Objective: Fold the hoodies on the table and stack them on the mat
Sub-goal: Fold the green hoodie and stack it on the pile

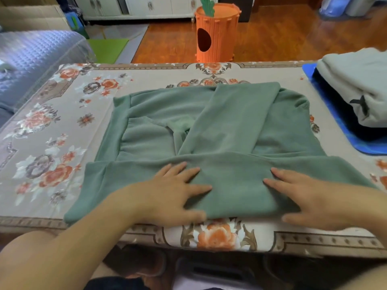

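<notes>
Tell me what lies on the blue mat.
On the blue mat lies a stack: a folded pale grey hoodie on top, a dark garment beneath it. Anything lower is covered.

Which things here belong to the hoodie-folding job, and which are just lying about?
Job:
green hoodie, under both flat hands: left hand, right hand
blue mat
folded grey hoodie stacked on it

Lying about:
orange carrot-shaped bin
green floor mat
quilted blue cover
</notes>
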### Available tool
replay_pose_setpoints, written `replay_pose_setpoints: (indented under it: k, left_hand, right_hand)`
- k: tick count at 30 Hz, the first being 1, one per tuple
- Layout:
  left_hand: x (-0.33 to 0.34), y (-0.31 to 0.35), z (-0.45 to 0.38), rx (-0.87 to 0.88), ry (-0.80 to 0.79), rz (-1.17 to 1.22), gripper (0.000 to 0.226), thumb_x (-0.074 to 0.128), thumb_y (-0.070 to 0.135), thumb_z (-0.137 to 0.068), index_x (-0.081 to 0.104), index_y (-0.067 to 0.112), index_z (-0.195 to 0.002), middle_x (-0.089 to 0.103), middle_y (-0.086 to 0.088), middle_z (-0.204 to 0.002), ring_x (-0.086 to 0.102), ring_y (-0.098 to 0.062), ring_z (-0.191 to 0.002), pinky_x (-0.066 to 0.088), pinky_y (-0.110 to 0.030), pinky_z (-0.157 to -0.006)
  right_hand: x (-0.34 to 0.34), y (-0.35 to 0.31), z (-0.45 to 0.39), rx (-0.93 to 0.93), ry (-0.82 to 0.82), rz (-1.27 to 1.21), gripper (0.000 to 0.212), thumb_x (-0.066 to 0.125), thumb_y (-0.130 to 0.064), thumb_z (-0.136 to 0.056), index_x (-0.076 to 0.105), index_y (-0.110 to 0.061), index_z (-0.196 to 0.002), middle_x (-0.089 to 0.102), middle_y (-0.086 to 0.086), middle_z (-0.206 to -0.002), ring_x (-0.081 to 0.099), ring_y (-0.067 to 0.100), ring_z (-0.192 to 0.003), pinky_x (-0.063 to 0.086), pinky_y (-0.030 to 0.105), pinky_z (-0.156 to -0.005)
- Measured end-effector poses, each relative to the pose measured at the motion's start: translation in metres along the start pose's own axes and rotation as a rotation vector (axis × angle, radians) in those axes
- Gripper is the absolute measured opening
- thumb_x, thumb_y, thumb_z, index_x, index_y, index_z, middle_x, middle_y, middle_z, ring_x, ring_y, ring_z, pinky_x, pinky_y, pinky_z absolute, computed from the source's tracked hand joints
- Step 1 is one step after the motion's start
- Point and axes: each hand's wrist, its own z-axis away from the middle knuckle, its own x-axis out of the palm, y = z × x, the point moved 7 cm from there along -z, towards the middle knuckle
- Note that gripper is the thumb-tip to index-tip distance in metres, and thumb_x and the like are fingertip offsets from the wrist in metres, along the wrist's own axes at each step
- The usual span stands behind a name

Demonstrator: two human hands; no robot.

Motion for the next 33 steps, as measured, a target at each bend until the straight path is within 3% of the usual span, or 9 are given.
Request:
replay_pose_setpoints:
  k: [2,4,9,14,21,24,26,29,33]
  left_hand:
    - [-0.009,0.006,-0.026,-0.028,0.192,0.03,0.063,0.022,0.072,-0.098,0.007,0.054,-0.156,-0.007,0.011,-0.17,-0.013,-0.016,-0.155,-0.005,-0.05,-0.126]
    - [-0.003,0.009,-0.052,-0.086,0.266,0.016,0.059,0.014,0.067,-0.101,0.0,0.053,-0.157,-0.007,0.008,-0.17,-0.013,-0.019,-0.156,-0.006,-0.053,-0.125]
    - [0.021,-0.033,-0.041,-0.175,0.345,0.002,0.061,0.0,0.07,-0.097,-0.012,0.053,-0.155,-0.016,0.007,-0.168,-0.022,-0.019,-0.154,-0.007,-0.049,-0.125]
    - [0.062,-0.148,0.045,-0.619,0.314,0.03,0.075,-0.017,0.08,-0.082,-0.015,0.054,-0.152,-0.012,0.01,-0.169,-0.019,-0.017,-0.154,-0.007,-0.048,-0.125]
    - [0.035,-0.143,0.029,-0.69,0.41,0.118,0.081,-0.011,0.074,-0.086,-0.004,0.042,-0.16,-0.013,0.003,-0.17,-0.019,-0.023,-0.155,-0.01,-0.047,-0.125]
    - [-0.005,-0.122,-0.015,-0.576,0.524,0.165,0.081,-0.006,0.071,-0.088,0.002,0.038,-0.161,-0.007,0.0,-0.17,-0.014,-0.023,-0.156,-0.005,-0.047,-0.126]
    - [-0.034,-0.12,-0.057,-0.494,0.533,0.217,0.076,0.002,0.069,-0.092,0.007,0.036,-0.161,-0.003,-0.001,-0.171,-0.01,-0.024,-0.156,-0.001,-0.047,-0.126]
    - [-0.073,-0.16,-0.119,-0.495,0.544,0.213,0.064,0.017,0.061,-0.103,0.011,0.035,-0.161,-0.001,-0.004,-0.171,-0.006,-0.027,-0.157,0.002,-0.05,-0.126]
    - [-0.092,-0.253,-0.175,-0.603,0.478,0.143,0.065,0.012,0.063,-0.102,0.007,0.037,-0.161,0.001,-0.004,-0.171,-0.003,-0.031,-0.156,0.002,-0.053,-0.125]
  right_hand:
    - [-0.03,-0.01,-0.017,-0.017,0.212,-0.095,0.088,0.032,-0.082,-0.086,0.018,-0.034,-0.158,0.012,-0.005,-0.166,0.015,0.013,-0.151,0.011,0.028,-0.123]
    - [-0.058,-0.019,-0.048,-0.025,0.499,-0.128,0.095,0.005,-0.085,-0.081,0.024,-0.031,-0.157,0.022,-0.001,-0.164,0.017,0.019,-0.151,0.011,0.034,-0.123]
    - [-0.036,-0.009,-0.114,0.057,0.554,-0.071,0.107,-0.028,-0.084,-0.068,0.008,-0.041,-0.158,0.006,-0.008,-0.168,0.001,0.019,-0.154,0.002,0.044,-0.124]
    - [-0.035,0.0,-0.117,0.057,0.579,-0.078,0.103,-0.026,-0.083,-0.071,0.011,-0.041,-0.158,0.008,-0.011,-0.167,0.004,0.018,-0.154,0.005,0.042,-0.124]
    - [-0.042,-0.005,-0.116,0.043,0.548,-0.079,0.11,-0.022,-0.087,-0.069,0.025,-0.038,-0.156,0.02,-0.006,-0.165,0.014,0.022,-0.152,0.012,0.044,-0.124]
    - [-0.078,-0.002,-0.126,-0.024,0.634,-0.138,0.082,0.006,-0.077,-0.084,0.059,-0.032,-0.127,0.056,0.004,-0.131,0.048,0.027,-0.127,0.037,0.042,-0.109]
    - [-0.117,0.008,-0.141,-0.042,0.754,-0.24,0.058,0.024,-0.059,-0.095,0.066,-0.022,-0.11,0.061,0.01,-0.11,0.055,0.032,-0.111,0.042,0.041,-0.096]
    - [-0.168,0.039,-0.186,0.03,0.861,-0.218,0.038,0.04,-0.031,-0.103,0.06,-0.011,-0.13,0.056,0.017,-0.129,0.05,0.037,-0.123,0.036,0.04,-0.104]
    - [-0.211,0.092,-0.262,0.139,0.757,-0.101,0.051,0.036,-0.035,-0.104,0.037,-0.016,-0.151,0.038,0.013,-0.156,0.031,0.035,-0.143,0.022,0.045,-0.12]
